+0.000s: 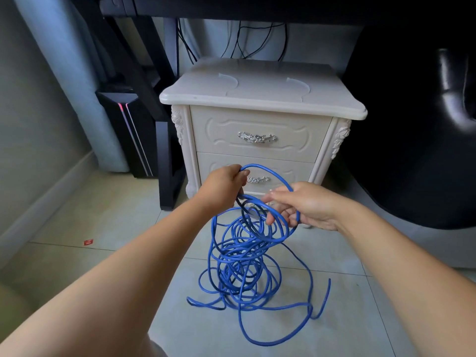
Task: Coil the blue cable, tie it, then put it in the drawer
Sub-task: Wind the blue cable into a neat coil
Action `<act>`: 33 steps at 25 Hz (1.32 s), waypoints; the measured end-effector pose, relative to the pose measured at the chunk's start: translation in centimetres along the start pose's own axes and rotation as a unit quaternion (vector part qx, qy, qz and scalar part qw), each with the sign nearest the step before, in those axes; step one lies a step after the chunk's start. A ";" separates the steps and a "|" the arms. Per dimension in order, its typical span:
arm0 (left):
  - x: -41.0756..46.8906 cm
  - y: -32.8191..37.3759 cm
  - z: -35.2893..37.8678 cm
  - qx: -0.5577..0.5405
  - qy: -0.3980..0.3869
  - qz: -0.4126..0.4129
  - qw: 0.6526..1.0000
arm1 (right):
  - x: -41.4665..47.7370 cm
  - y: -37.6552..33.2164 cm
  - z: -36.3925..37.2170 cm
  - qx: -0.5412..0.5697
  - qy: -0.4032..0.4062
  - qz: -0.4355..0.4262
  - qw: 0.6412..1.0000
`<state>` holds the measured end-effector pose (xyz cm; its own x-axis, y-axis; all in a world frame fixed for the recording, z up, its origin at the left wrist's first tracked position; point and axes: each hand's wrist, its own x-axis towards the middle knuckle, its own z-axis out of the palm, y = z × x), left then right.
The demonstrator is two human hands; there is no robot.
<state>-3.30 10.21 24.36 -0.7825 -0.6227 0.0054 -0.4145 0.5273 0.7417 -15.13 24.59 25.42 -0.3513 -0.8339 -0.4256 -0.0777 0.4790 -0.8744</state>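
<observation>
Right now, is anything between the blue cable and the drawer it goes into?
No object lies between them, but the top drawer and lower drawer are both shut. The left hand and right hand both grip the blue cable.

Beyond the left hand (222, 188), the lower drawer handle (258, 179) is partly hidden, a stretch of the blue cable (257, 165) is concealed within its fist, and the left forearm (123, 258) and right forearm (401, 248) are cropped at the frame edges.

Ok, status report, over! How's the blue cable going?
Left hand and right hand grip a loop of the blue cable. Rest tangled on floor. Drawers shut.
</observation>
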 end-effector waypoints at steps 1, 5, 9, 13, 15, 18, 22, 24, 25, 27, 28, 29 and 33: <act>0.0 -0.1 -0.1 -0.015 -0.010 -0.009 1.000 | 0.0 0.3 -0.2 0.016 -0.020 0.010 1.000; -0.2 -0.2 -0.1 -0.048 -0.016 -0.030 0.998 | 0.3 0.6 0.1 -0.014 -0.009 0.004 1.000; 0.2 0.0 -0.5 -0.039 0.096 0.017 0.994 | 0.6 0.7 0.0 -0.089 0.031 -0.024 0.995; 0.0 0.6 -1.3 -0.013 0.165 0.105 0.981 | 1.0 1.5 0.0 -0.165 0.089 -0.018 0.982; -0.1 0.9 -1.5 -0.022 0.159 0.109 0.981 | 0.8 0.8 -0.1 -0.109 0.158 -0.029 0.981; -0.2 1.4 -1.4 -0.082 0.133 0.072 0.985 | 0.5 -0.5 -1.1 0.017 0.216 -0.107 0.970; -0.2 2.2 -1.6 -0.261 0.104 0.007 0.960 | 0.1 -0.9 -1.9 0.084 0.160 -0.131 0.975; -0.3 2.6 -1.8 -0.305 0.093 0.011 0.948 | 0.2 -0.3 -2.0 0.059 0.138 -0.103 0.983; -0.3 2.7 -1.8 -0.309 0.086 0.015 0.947 | 0.3 -0.1 -2.0 0.057 0.148 -0.106 0.982; -0.4 2.5 -1.8 -0.307 0.056 0.006 0.950 | 0.5 0.1 -2.2 0.092 0.175 -0.144 0.969; -0.5 2.3 -1.8 -0.301 0.032 -0.007 0.953 | 0.5 0.0 -2.2 0.126 0.177 -0.164 0.962; -0.5 1.8 -1.8 -0.290 0.002 -0.022 0.957 | 0.4 -0.3 -2.2 0.164 0.169 -0.176 0.956; -0.8 -0.1 0.2 -0.282 -0.120 -0.093 0.947 | 0.3 -0.6 -2.1 0.265 0.134 -0.198 0.934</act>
<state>-2.73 10.71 24.14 -0.8310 -0.4899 -0.2636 -0.2946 -0.0145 0.9555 -17.13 24.64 26.30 -0.6198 -0.7841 -0.0338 0.1978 -0.1144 -0.9735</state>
